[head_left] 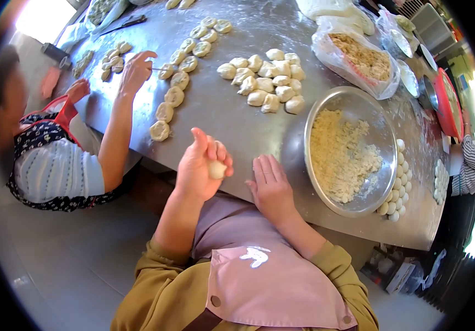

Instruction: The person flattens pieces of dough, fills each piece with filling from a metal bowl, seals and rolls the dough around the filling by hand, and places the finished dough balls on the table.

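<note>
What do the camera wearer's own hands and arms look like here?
The left hand and right hand are bare and ungloved. Olive-brown sleeves end near the elbows, leaving the forearms uncovered; no watch shows.

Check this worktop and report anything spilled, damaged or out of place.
Nothing on it looks damaged or toppled. Loose white powder is strewn over the shiny grey metal table, including right of the round silver metal bowl; beside many pale dough lumps, that seems ordinary.
</note>
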A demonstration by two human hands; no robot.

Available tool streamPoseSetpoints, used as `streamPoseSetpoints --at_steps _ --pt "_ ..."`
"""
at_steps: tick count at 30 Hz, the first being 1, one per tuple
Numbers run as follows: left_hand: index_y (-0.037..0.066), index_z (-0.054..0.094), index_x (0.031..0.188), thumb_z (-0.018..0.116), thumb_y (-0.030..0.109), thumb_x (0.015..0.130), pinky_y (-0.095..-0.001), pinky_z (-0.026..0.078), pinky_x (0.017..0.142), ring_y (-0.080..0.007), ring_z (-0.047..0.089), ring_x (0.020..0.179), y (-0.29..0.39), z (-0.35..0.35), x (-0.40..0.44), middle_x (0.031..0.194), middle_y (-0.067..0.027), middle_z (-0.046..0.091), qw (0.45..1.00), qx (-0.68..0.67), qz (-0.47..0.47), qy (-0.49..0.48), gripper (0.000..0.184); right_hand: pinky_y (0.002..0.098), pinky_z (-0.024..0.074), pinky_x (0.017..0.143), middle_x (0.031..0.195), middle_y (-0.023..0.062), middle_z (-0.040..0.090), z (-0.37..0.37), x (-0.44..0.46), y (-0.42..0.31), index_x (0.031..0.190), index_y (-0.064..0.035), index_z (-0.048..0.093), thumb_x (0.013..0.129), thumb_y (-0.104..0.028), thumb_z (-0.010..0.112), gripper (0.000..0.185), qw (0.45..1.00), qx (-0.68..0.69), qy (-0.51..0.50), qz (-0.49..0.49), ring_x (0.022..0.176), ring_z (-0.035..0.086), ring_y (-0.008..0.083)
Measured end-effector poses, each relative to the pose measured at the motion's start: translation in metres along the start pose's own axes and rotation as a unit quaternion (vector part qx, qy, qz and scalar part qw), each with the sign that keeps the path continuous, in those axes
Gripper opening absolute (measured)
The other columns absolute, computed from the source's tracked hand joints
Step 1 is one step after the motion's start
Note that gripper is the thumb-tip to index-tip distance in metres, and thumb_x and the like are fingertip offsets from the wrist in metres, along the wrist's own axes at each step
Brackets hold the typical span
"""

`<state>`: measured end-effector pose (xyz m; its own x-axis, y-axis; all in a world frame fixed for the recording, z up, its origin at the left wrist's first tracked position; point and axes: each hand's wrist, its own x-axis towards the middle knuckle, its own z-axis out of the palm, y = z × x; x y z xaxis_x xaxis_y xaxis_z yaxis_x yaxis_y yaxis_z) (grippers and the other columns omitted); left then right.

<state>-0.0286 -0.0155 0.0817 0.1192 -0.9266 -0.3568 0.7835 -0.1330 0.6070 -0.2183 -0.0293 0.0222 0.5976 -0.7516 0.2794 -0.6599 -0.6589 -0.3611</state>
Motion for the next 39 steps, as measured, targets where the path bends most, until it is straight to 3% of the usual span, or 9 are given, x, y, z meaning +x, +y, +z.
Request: streamPoseSetpoints --at_steps 6,10,15,20,23,26,29,34,39 --pt "0.015 0.031 0.056 0.038 0.064 0.093 -0.0362 0.042 0.052 -0.0209 0.051 0.061 -0.002 0.025 0.011 0.062 -0.0005 0.04 0.994 -0.104 -0.039 0.004 0.062 0.0415 0.0452 0.096 0.124 0.0208 0.057 -0.053 0.018 -0.012 0.128 0.0015 0.051 0.09 -0.024 0.063 0.047 0.983 0.173 0.005 0.054 0.117 0.053 0.0366" --pt "0.013 0.047 0.064 0.031 0.064 0.095 -0.0397 0.044 0.087 -0.026 0.057 0.103 -0.02 0.052 0.021 0.083 -0.0079 0.06 0.991 -0.13 0.035 -0.008 0.062 0.0371 0.0488 0.086 0.118 0.0202 0.057 -0.083 0.039 -0.026 0.129 0.0 0.046 0.091 -0.023 0.064 0.048 0.953 0.283 0.079 0.07 0.102 0.058 0.0334" --pt "0.001 0.05 0.13 0.03 0.059 0.098 -0.0482 0.038 0.103 -0.0313 0.048 0.124 -0.027 0.097 0.001 0.127 -0.0166 0.057 0.983 -0.153 0.027 -0.096 0.069 0.0327 0.0499 0.075 0.105 0.0171 0.06 -0.087 0.035 -0.019 0.122 -0.0006 0.047 0.096 -0.025 0.057 0.037 0.868 0.459 0.117 0.149 0.085 0.061 0.0263" --pt "0.001 0.057 0.069 0.04 0.037 0.103 -0.0464 0.045 0.097 -0.0246 0.064 0.09 -0.061 0.085 0.017 0.074 -0.0116 0.065 0.945 0.118 0.208 -0.223 0.052 0.0374 0.0495 0.079 0.103 0.0172 0.061 -0.105 0.023 -0.014 0.124 -0.0007 0.043 0.096 -0.031 0.056 0.043 0.864 0.463 0.026 0.196 0.091 0.062 0.0332" --pt "0.001 0.062 0.085 0.034 0.05 0.101 -0.0456 0.037 0.103 -0.027 0.056 0.109 -0.07 0.103 0.016 0.088 -0.0124 0.066 0.932 0.175 0.208 -0.239 0.058 0.037 0.0491 0.083 0.109 0.016 0.06 -0.116 0.013 -0.006 0.125 -0.0018 0.044 0.098 -0.035 0.05 0.043 0.885 0.421 0.132 0.147 0.098 0.062 0.0311" --pt "0.004 0.04 0.136 0.028 0.078 0.086 -0.042 0.027 0.109 -0.0251 0.033 0.136 -0.074 0.133 0.004 0.14 -0.0144 0.046 0.957 0.081 0.065 -0.272 0.091 0.0337 0.0497 0.081 0.107 0.0102 0.061 -0.15 0.002 0.021 0.123 -0.0019 0.047 0.101 -0.033 0.046 0.038 0.763 0.592 0.094 0.24 0.093 0.062 0.0214" --pt "0.005 0.037 0.141 0.025 0.07 0.092 -0.0394 0.036 0.104 -0.0249 0.042 0.131 -0.072 0.134 0.018 0.142 -0.0144 0.045 0.94 0.104 0.13 -0.297 0.082 0.028 0.0484 0.071 0.097 0.0063 0.059 -0.191 -0.021 0.084 0.12 -0.0018 0.05 0.103 -0.04 0.036 0.044 0.687 0.673 0.15 0.232 0.079 0.057 0.0132" --pt "0.004 0.05 0.123 0.038 0.038 0.102 -0.0365 0.045 0.094 -0.0229 0.055 0.115 -0.045 0.091 0.033 0.122 -0.0106 0.058 0.966 0.159 0.112 -0.173 0.042 0.0303 0.0466 0.077 0.104 0.0051 0.063 -0.246 -0.065 0.239 0.111 -0.0057 0.058 0.1 -0.038 0.041 0.039 0.764 0.358 0.358 0.4 0.085 0.06 0.0148" --pt "0.007 0.053 0.118 0.042 0.028 0.101 -0.0337 0.045 0.09 -0.0209 0.057 0.109 -0.04 0.067 0.03 0.114 -0.0067 0.06 0.971 0.21 0.1 -0.049 0.029 0.0403 0.0458 0.085 0.102 0.0128 0.069 -0.257 -0.077 0.325 0.106 -0.0067 0.063 0.093 -0.048 0.05 0.045 0.823 -0.081 0.127 0.547 0.1 0.062 0.0281"
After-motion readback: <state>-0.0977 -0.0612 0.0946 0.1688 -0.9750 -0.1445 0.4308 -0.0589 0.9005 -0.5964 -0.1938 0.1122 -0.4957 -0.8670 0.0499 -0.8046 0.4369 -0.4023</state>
